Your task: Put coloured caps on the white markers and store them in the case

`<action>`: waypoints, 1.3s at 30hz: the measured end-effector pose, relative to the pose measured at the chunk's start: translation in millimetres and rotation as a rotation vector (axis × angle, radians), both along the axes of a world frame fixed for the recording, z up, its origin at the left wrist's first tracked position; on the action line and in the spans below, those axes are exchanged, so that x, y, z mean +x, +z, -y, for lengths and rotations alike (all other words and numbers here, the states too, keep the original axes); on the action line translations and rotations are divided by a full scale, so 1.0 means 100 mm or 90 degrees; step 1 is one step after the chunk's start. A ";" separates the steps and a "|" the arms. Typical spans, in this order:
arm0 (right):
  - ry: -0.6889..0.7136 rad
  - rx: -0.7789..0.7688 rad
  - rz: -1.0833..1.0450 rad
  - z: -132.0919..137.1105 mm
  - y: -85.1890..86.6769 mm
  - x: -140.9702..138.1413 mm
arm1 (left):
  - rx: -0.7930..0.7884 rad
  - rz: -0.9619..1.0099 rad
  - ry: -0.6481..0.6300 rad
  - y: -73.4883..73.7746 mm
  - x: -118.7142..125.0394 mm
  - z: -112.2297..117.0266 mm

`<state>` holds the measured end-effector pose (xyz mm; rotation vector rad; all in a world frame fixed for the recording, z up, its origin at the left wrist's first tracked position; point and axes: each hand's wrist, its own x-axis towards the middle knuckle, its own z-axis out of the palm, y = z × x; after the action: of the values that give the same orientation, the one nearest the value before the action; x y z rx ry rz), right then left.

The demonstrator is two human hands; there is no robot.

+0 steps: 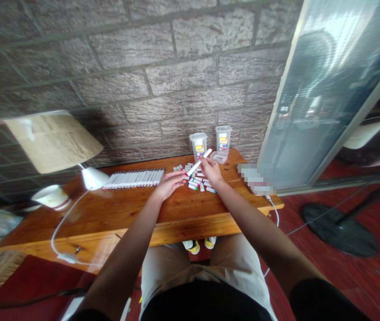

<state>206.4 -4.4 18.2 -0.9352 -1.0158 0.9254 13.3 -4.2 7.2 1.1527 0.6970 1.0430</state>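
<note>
My right hand (210, 170) grips a white marker (195, 167), which slants up to the right and has a red tip at its upper end. My left hand (170, 184) reaches in from the left, its fingers closed at the marker's lower end. A bit of red shows at those fingertips; whether a separate cap is there I cannot tell. Under and around both hands lie several short white pieces (202, 187) with coloured ends, like marker caps. Left of my left hand, many white markers (134, 178) lie side by side in a neat row.
Behind the hands, by the brick wall, stand two clear plastic boxes (223, 139) with labels; a clear lid (219, 157) lies before them. A lamp (94, 178), a paper cup (52, 197) and a white cord are on the wooden table's (190, 218) left. A blurred-out object (255, 179) sits right.
</note>
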 end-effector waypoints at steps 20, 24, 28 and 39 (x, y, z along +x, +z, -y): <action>0.014 -0.026 -0.028 0.05 0.02 -0.03 | 0.004 -0.024 -0.044 -0.01 -0.01 0.02; 0.007 -0.029 -0.022 0.07 0.04 -0.02 | -0.005 -0.026 -0.033 -0.01 -0.01 0.01; -0.009 -0.046 -0.014 0.03 -0.01 -0.02 | -0.008 -0.027 -0.043 -0.02 0.00 0.00; -0.091 -0.071 -0.015 -0.17 -0.20 0.03 | -0.001 -0.027 -0.075 -0.04 -0.01 0.01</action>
<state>209.1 12.3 -2.2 -1.0734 -0.8727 0.8779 12.1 -5.1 3.0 1.2030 0.6556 0.9210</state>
